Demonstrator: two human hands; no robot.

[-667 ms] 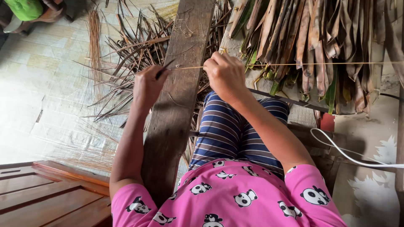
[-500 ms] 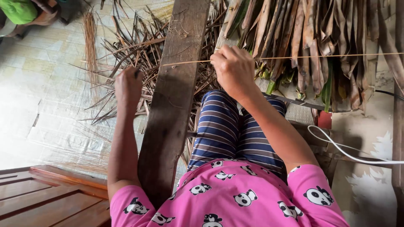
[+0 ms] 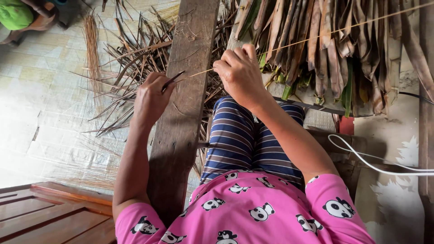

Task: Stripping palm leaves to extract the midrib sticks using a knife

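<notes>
Pale tiled floor under me, littered with dry leaf strips, a worn wooden plank running up between my arm and my knees.

My left hand point(image 3: 151, 97) is curled shut around a small dark blade point(image 3: 173, 80), its tip resting over the plank point(image 3: 190, 90) where it meets the near end of a thin pale leaf midrib point(image 3: 289, 44). My right hand point(image 3: 239, 74) pinches that midrib between closed fingertips, and it runs from there in a long straight line up to the right across the heap of brown and green palm leaves point(image 3: 334, 49). That heap rests on a low board beside my striped-trousered knees. A loose bundle of stripped midribs point(image 3: 91, 45) lies on the floor to the far left, well apart from the scraps point(image 3: 131, 68) by the plank. A white cable point(image 3: 370, 160) curves along my right side.
</notes>
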